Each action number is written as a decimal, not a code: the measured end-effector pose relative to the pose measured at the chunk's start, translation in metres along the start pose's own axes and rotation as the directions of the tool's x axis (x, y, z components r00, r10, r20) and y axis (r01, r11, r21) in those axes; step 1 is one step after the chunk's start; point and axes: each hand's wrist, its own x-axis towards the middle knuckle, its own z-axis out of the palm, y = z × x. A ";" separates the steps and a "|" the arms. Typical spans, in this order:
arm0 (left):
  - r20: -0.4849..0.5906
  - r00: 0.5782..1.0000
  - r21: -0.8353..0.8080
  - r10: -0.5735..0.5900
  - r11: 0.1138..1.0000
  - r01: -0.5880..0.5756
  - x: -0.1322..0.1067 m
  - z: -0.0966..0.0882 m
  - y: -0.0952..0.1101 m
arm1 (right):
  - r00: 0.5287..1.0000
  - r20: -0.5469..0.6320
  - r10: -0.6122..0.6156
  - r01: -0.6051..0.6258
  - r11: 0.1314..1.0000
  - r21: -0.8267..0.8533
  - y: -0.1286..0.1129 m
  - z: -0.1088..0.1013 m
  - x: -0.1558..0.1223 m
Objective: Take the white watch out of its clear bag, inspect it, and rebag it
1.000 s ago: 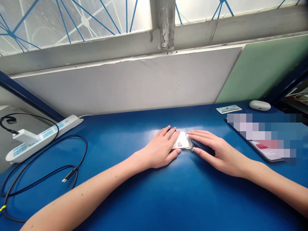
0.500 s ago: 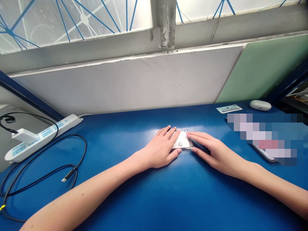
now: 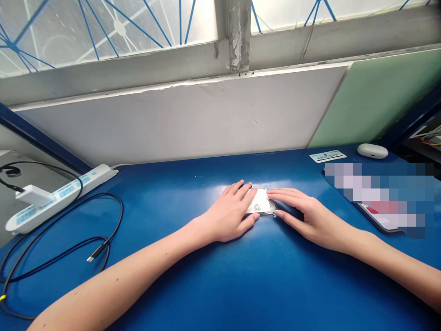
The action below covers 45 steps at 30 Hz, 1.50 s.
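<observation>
A small clear plastic packet (image 3: 259, 202) with a white label and a printed dark code lies flat on the blue table (image 3: 213, 289). My left hand (image 3: 230, 210) rests palm down over the packet's left part, fingers stretched out, so that part is hidden. At the packet's right edge is my right hand (image 3: 303, 211), its fingertips and thumb touching or very near the plastic. The right fingers are extended, with a gap between them and the thumb. What is inside the packet I cannot make out.
On the left lie a white power strip (image 3: 65, 195) with a plugged-in white charger (image 3: 36, 195) and a looped black cable (image 3: 65, 259). To the right are a blurred-out phone (image 3: 375, 211), a white card (image 3: 328, 156) and a white earbud case (image 3: 372, 151). A wall stands behind.
The right hand's thumb and fingers have spread slightly, and its knuckles sit a touch further right. The left hand and the packet have hardly moved.
</observation>
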 end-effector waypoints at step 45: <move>0.022 1.000 -0.003 0.006 1.000 -0.005 0.002 0.002 0.003 | 0.977 -0.042 -0.211 0.205 0.973 -0.109 0.000 0.009 0.022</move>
